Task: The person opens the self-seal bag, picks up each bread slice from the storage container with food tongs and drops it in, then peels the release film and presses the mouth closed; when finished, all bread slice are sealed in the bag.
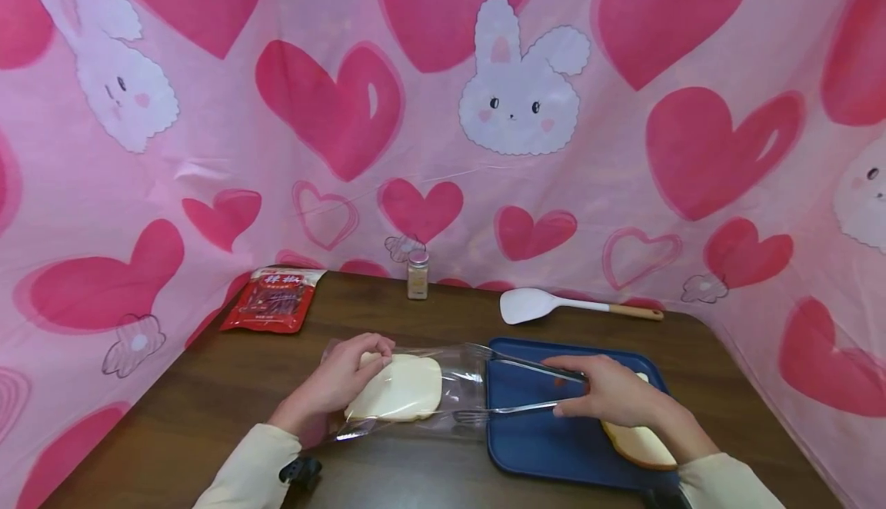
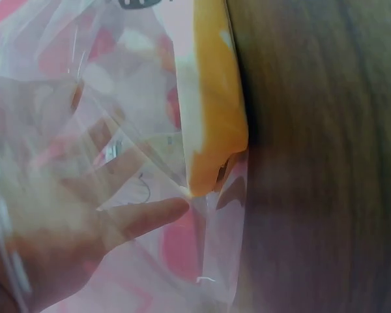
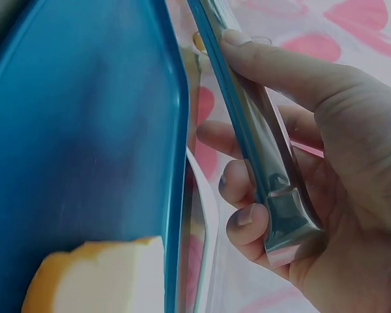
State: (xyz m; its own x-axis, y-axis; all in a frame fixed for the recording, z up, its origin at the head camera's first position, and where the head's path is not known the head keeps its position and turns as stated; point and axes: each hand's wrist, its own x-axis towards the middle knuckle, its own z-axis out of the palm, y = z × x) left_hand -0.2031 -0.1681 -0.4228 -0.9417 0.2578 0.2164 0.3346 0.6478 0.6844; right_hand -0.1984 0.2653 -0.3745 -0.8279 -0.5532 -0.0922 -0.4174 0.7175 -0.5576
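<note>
A clear plastic bag (image 1: 458, 386) lies on the table with a pale bread slice (image 1: 401, 390) in it. My left hand (image 1: 349, 370) holds the bag's left end, thumb and fingers bent close to the slice; film partly veils this hand (image 2: 65, 215) in the left wrist view. Metal tongs (image 1: 529, 407) are gripped in my right hand (image 1: 616, 390), their arms spread apart. Both tong tips reach the bag's right end; whether they are inside it I cannot tell. Under my right hand, another bread slice (image 1: 644, 447), partly hidden, lies on a blue tray (image 1: 540, 455).
Behind the tray lies a white spatula (image 1: 529, 305) with a wooden handle. A small capped jar (image 1: 418, 278) stands at the table's back. Toward the back left rests a red food packet (image 1: 273, 301). Pink heart-patterned cloth (image 1: 429, 140) surrounds the wooden table (image 1: 374, 309).
</note>
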